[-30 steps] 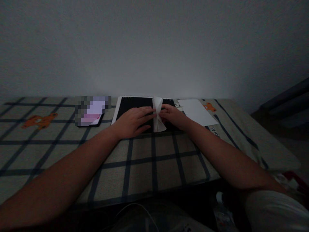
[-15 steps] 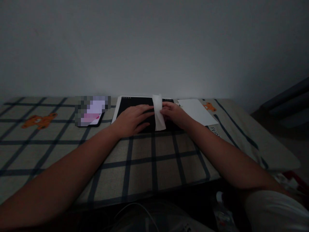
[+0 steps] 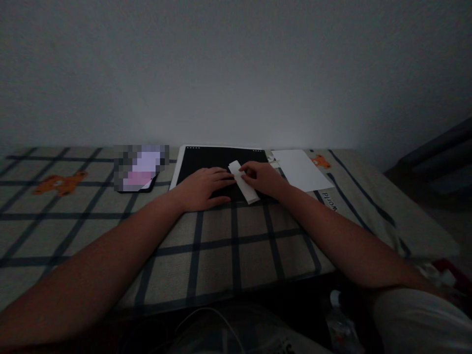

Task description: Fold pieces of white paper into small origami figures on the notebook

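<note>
Between phone [image 3: 143,169] and white sheet [image 3: 300,169], right fingers [image 3: 248,166] pinch the folded paper [image 3: 248,191]; left fingers [image 3: 220,176] lie spread.

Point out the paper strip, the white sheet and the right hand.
Paper strip [image 3: 245,188], head view: middle of its white face.
White sheet [image 3: 303,170], head view: centre of its upper face.
Right hand [image 3: 265,177], head view: back of the hand.

Phone [image 3: 139,174], board [image 3: 206,160], sheet [image 3: 300,171] on checked cloth [image 3: 217,246]

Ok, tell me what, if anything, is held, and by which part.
The right hand holds the white strip at its right edge, toward the far end. The left hand lies open at the left edge, with no visible grip.
</note>
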### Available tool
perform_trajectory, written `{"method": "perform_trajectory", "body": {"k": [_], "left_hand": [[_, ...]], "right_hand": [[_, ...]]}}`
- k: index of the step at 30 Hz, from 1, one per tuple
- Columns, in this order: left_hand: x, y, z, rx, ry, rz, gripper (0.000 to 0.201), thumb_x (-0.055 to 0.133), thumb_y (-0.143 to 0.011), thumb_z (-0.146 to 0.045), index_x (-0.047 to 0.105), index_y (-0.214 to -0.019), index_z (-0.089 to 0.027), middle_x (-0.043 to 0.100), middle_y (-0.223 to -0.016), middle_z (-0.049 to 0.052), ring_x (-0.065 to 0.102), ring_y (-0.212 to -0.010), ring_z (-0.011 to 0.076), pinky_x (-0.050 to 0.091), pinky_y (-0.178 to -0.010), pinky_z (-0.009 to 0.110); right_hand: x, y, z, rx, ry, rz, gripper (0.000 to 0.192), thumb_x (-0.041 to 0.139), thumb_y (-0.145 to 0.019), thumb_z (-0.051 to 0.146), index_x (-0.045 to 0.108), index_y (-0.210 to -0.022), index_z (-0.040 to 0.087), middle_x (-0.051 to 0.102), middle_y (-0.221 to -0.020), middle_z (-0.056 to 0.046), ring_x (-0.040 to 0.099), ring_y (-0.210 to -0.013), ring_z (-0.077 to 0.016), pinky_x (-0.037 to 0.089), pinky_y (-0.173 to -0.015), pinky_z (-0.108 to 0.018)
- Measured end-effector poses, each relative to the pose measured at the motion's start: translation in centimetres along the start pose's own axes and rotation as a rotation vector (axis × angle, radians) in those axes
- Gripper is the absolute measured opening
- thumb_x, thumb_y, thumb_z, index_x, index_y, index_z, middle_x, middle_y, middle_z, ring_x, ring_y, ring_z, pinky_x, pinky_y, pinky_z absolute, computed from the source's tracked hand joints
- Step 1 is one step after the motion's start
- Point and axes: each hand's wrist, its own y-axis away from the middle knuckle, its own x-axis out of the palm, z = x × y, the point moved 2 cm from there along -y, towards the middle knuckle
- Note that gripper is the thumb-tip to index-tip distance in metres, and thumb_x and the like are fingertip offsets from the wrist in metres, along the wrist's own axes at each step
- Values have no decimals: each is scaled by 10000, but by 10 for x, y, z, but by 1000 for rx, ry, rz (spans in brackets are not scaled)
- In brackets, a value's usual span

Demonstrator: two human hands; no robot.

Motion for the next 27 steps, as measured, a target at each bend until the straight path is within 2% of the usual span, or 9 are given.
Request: {"method": "perform_trajectory", "body": {"k": [2,5,10,15,20,27], "left_hand": [[0,0,-1,-26,-12,3,610,520,-1017,-545,577,-1489,-163,594,-1520,148,513,-1427,347,430,-1149,538],[0,1,-1,-46,-18,3,638,521,-1009,-575,580,-1485,-154,596,-1514,161,510,-1432,353,439,-1139,538],[0,1,-2,-60,-36,11,650,501,-1012,-597,577,-1484,-156,581,-1530,158,488,-1452,349,428,-1150,529],[1,1,-2,-99,-53,19,655,488,-1009,-620,571,-1486,-178,568,-1548,141,467,-1466,353,426,-1143,526],[1,2,-3,-134,-82,20,665,481,-1007,-624,557,-1498,-181,536,-1570,158,491,-1433,354,430,-1116,514],[0,0,-7,-154,-131,68,715,471,-1003,-641,518,-1530,-161,526,-1571,168,559,-1298,365,466,-1000,490]], "right_hand": [[1,-1,-2,2,34,26,160,664,-916,267,765,-1019,196,738,-834,-40,624,-731,-173,440,-707,-314],[2,-1,-2,-29,59,62,171,642,-940,281,786,-960,192,763,-905,-72,647,-796,-194,456,-756,-330],[0,-1,-1,-129,128,89,184,654,-938,306,803,-951,198,728,-909,-81,629,-847,-211,473,-818,-356],[-2,0,-7,-341,132,75,248,632,-953,332,808,-1066,198,701,-1194,-130,631,-1125,-264,484,-995,-433],[0,1,-11,-343,126,157,319,603,-978,331,767,-1245,268,681,-1407,-89,599,-1312,-290,427,-1144,-521],[9,-1,-9,-312,169,137,402,560,-1007,334,695,-1361,199,583,-1531,-150,516,-1438,-325,376,-1220,-553]]}}
